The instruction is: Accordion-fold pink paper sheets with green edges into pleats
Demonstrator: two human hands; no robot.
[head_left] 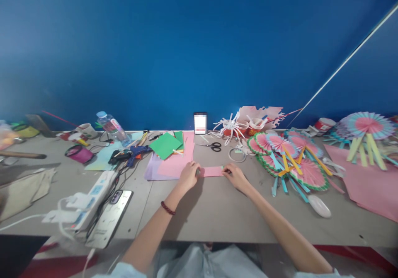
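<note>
A narrow pink paper strip (212, 171) lies crosswise in front of me, a little above the bare tabletop or on it; I cannot tell which. My left hand (189, 175) is closed on its left end, with a beaded bracelet on the wrist. The right end is pinched by my right hand (235, 175). Bits of green show at both ends near the fingertips. Just beyond my left hand lie pink and lilac sheets (169, 167) with green paper (168, 144) on top. Black-handled scissors (214, 146) and a roll of tape (236, 154) lie past the strip.
On the right are several folded paper fans (286, 149), a white spoon-shaped piece (319, 206) and pink sheets (367, 182). Leftward are a power strip (95, 199), a phone (110, 218), a blue glue gun (137, 151) and a bottle (113, 126). A blue wall (199, 54) stands behind.
</note>
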